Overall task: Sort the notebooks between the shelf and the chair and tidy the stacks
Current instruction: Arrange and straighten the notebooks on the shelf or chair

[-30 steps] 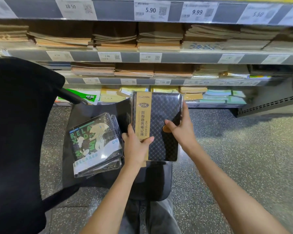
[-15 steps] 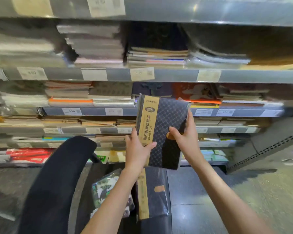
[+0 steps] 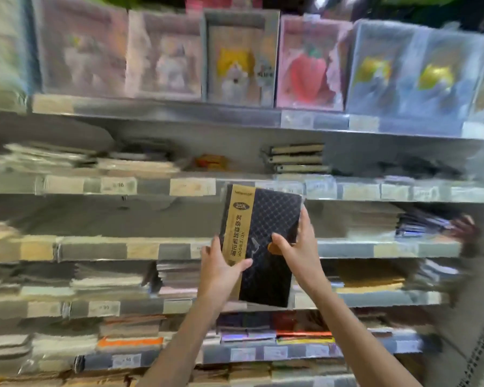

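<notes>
Notebook [image 3: 266, 247], gripped by my left hand [image 3: 221, 268] and right hand [image 3: 299, 252], has risen from chair level to the shelf [image 3: 162, 251]; shelving looks imminent.

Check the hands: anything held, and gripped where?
Both hold one black quilted notebook, upright before the shelves. Left hand grips its lower left edge over the tan band; right hand grips the right edge, thumb on the cover.

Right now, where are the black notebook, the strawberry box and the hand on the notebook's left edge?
black notebook [image 3: 274, 219], head view, quilted cover.
strawberry box [image 3: 308, 71], head view, red strawberry picture.
left hand [image 3: 221, 270], head view, back of hand.
</notes>
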Action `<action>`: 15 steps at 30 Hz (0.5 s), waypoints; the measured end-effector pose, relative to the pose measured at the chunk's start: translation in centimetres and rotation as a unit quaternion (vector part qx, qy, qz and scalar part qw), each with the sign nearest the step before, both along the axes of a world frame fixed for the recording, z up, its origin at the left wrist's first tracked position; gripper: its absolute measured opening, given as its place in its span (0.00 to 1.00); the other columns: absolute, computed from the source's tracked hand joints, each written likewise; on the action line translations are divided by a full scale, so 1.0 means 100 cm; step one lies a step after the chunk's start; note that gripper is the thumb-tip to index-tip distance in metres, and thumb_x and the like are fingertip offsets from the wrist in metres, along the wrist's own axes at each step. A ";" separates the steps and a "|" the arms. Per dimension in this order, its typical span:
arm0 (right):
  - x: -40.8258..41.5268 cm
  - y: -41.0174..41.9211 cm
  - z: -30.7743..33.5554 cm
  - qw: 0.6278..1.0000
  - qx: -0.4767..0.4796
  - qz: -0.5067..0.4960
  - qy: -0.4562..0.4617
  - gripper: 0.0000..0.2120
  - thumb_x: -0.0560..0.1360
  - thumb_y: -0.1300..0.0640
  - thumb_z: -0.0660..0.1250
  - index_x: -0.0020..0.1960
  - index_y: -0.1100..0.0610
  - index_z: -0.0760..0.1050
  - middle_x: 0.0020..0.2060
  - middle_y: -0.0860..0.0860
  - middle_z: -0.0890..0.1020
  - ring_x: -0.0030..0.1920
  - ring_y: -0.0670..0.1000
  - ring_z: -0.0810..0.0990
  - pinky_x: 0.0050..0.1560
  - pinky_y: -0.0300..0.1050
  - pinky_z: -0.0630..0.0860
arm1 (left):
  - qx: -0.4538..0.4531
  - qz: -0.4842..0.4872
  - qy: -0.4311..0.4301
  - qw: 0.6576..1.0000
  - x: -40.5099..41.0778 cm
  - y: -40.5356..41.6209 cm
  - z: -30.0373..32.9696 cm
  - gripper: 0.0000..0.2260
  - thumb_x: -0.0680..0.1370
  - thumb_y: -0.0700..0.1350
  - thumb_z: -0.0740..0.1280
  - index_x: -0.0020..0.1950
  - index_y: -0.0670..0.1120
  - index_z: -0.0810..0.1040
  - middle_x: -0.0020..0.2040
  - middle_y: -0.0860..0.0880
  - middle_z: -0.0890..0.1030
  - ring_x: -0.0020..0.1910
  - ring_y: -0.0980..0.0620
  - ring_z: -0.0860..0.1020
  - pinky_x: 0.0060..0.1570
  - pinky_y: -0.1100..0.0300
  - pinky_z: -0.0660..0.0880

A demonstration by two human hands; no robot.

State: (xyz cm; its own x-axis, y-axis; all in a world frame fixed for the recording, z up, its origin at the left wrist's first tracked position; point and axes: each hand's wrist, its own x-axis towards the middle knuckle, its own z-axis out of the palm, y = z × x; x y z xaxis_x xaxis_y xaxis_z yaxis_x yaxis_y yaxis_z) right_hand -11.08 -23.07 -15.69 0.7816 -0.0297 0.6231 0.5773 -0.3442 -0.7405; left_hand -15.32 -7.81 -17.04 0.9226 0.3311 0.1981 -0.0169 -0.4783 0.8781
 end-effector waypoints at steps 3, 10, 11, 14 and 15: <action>0.008 0.006 0.042 1.000 -0.007 -0.009 -0.025 0.35 0.70 0.53 0.70 0.72 0.47 0.56 0.61 0.47 0.71 0.62 0.47 0.70 0.63 0.57 0.71 | 0.028 -0.004 -0.041 0.999 0.003 0.010 0.039 0.43 0.70 0.55 0.72 0.76 0.47 0.52 0.75 0.41 0.55 0.75 0.45 0.54 0.70 0.49 0.58; 0.041 0.016 0.082 0.998 -0.013 0.021 -0.054 0.35 0.70 0.56 0.70 0.71 0.43 0.56 0.57 0.45 0.73 0.58 0.47 0.74 0.54 0.56 0.78 | 0.022 -0.003 -0.054 0.998 0.031 0.022 0.076 0.39 0.68 0.55 0.73 0.73 0.47 0.59 0.68 0.43 0.65 0.67 0.45 0.67 0.65 0.50 0.67; 0.048 0.019 0.086 0.998 -0.020 0.021 -0.051 0.36 0.71 0.58 0.69 0.73 0.45 0.55 0.58 0.46 0.73 0.58 0.46 0.73 0.57 0.55 0.77 | 0.022 -0.002 -0.063 0.998 0.036 0.023 0.078 0.38 0.69 0.55 0.73 0.73 0.46 0.59 0.67 0.44 0.66 0.66 0.46 0.68 0.64 0.51 0.67; 0.073 0.024 0.099 0.997 -0.055 0.008 -0.045 0.40 0.72 0.57 0.69 0.76 0.49 0.49 0.60 0.47 0.70 0.59 0.45 0.71 0.61 0.49 0.73 | 0.017 0.010 -0.075 0.997 0.053 0.025 0.087 0.37 0.70 0.54 0.72 0.72 0.45 0.60 0.67 0.44 0.66 0.65 0.47 0.68 0.63 0.52 0.68; 0.080 0.027 0.105 0.997 -0.065 0.010 -0.041 0.40 0.72 0.57 0.70 0.76 0.49 0.49 0.59 0.48 0.70 0.58 0.46 0.72 0.58 0.48 0.75 | 0.016 0.020 -0.069 0.997 0.060 0.026 0.090 0.37 0.70 0.54 0.72 0.73 0.45 0.59 0.68 0.44 0.66 0.66 0.46 0.68 0.63 0.52 0.69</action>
